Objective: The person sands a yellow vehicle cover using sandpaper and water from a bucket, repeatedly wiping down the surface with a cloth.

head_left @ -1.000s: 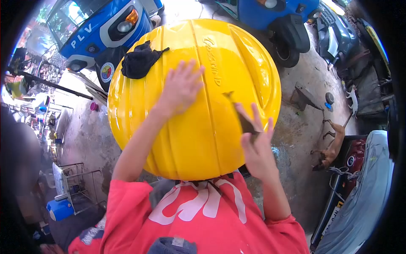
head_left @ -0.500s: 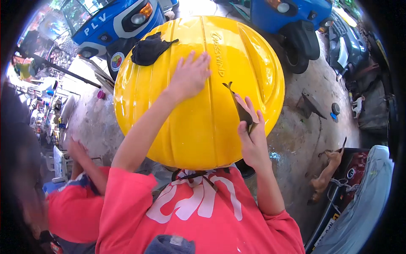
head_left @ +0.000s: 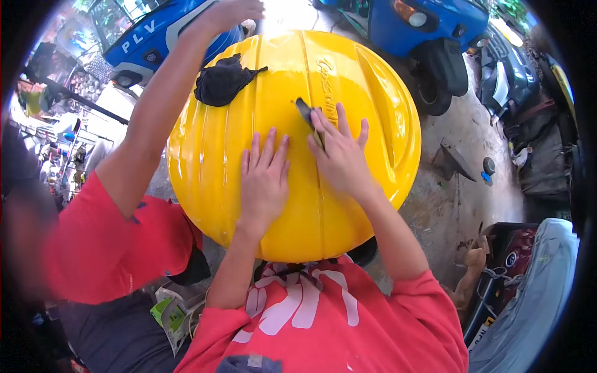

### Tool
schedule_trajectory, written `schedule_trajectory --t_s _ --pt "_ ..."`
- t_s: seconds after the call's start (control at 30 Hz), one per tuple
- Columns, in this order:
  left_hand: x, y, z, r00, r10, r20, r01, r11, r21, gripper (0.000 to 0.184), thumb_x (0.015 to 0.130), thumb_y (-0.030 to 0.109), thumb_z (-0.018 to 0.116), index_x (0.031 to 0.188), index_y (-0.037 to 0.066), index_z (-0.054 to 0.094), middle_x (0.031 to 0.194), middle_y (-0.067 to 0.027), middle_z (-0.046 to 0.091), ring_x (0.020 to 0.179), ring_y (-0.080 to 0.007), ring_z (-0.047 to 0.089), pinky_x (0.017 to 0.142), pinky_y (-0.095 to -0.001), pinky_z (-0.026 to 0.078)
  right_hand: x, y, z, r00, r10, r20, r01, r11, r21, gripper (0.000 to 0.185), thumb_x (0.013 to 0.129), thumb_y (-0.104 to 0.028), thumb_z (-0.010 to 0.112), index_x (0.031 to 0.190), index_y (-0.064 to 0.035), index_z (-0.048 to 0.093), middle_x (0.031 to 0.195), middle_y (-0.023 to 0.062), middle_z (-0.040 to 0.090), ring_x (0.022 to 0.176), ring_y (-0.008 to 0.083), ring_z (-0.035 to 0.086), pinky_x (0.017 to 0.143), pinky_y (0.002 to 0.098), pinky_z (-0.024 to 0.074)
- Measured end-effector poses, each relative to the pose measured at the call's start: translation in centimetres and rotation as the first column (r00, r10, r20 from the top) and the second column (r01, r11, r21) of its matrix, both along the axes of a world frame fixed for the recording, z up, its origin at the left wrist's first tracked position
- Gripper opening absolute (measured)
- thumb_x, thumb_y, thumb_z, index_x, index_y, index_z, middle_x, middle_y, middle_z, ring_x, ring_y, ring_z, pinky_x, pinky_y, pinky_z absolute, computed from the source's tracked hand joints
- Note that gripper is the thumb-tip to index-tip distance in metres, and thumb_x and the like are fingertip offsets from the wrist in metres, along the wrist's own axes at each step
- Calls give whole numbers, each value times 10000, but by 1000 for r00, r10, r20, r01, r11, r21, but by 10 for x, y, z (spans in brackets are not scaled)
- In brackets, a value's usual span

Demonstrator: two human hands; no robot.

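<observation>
A glossy yellow spare-wheel cover (head_left: 298,227) with raised "Crosswind" lettering lies in front of my body. My left hand (head_left: 264,193) rests flat on its near middle, fingers spread and holding nothing. To the right, my right hand (head_left: 342,155) is low over the cover beside the lettering. It pinches a piece of sandpaper (head_left: 304,110), dark and folded, between thumb and fingers; part of the sheet is hidden under the fingers. A crumpled black cloth (head_left: 221,84) with a strap lies on the cover's far left.
A co-worker in a red shirt (head_left: 124,248) is close on my left, one arm (head_left: 155,118) stretched past the cover. Blue vehicles (head_left: 410,43) stand beyond. A dog (head_left: 469,273) is at right near a covered dark-red vehicle (head_left: 522,248). A metal piece (head_left: 457,158) lies on the floor.
My left hand has moved from the cover's far part back toward me. My right hand has gone forward and left with the sandpaper, down to the cover. The co-worker's arm has reached forward.
</observation>
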State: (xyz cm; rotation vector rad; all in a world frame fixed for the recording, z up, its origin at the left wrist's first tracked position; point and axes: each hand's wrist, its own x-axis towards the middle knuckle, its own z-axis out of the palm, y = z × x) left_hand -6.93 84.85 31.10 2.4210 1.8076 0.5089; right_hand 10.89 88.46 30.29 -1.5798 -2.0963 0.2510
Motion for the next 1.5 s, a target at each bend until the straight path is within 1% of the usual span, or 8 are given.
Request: schedule_trajectory --t_s 0.3,0.47,0.67,0.77,0.93,1.07,1.37,1.5 --pt "2 -2 3 999 26 37 -23 997 -77 465 1012 203 437 1465 103 457 1577 -115 343 1471 -382 247 1179 -542 196 -6 123 9 996 -87 21 89 968 -235 564 1036 -444 308 1486 -117 406 1526 69 434 1495 346 207 1109 715 16" --pt "2 -2 6 1000 14 23 -12 998 -59 461 1012 203 442 1461 99 463 1577 -116 342 1465 -387 259 1180 -542 193 4 20 4 998 -46 31 49 990 -129 544 1016 -359 402 1483 -79 400 1532 76 426 1481 381 235 1092 744 2" --pt "-2 -2 2 1000 -14 25 15 999 -35 467 1011 231 461 1459 97 464 1579 -132 333 1466 -391 253 1175 -549 199 44 -128 50 980 14 -196 -77 944 -321 569 963 -238 514 1497 -86 391 1535 74 428 1486 368 232 1136 664 -25" --pt "1 -7 2 1000 -27 -13 26 998 -59 500 1006 290 486 1469 104 451 1580 -155 320 1462 -407 248 1169 -568 198 76 -167 52 882 -149 -448 10 954 -298 547 991 -209 541 1493 -55 389 1510 106 455 1460 301 315 1188 492 116" --pt "37 -44 25 963 -254 -93 234 954 -189 582 986 390 518 1479 94 431 1585 -184 290 1454 -424 251 1157 -606 186 112 -216 2 514 -474 -715 328 879 -347 554 1010 -286 510 1480 -20 382 1498 114 450 1420 273 350 1167 439 176" --pt "69 -58 25 932 -345 -116 325 932 -159 647 966 439 533 1481 63 416 1588 -201 271 1453 -419 258 1151 -615 191 124 -235 -43 280 -554 -784 413 807 -423 578 1026 -348 485 1469 7 377 1488 120 447 1389 250 378 1151 397 224" --pt "85 -81 25 913 -353 -206 315 929 -195 716 950 492 521 1468 10 413 1582 -222 273 1459 -389 266 1152 -607 192 119 -239 -61 102 -571 -815 459 753 -471 646 1045 -463 442 1446 40 382 1441 135 478 1318 221 448 1113 334 308" --pt "92 -115 24 916 -375 -143 349 920 -181 728 936 510 535 1454 9 435 1578 -227 276 1462 -376 266 1145 -619 195 129 -240 -53 175 -603 -778 397 766 -505 661 1042 -497 421 1432 37 397 1392 130 531 1285 230 486 1100 334 322"
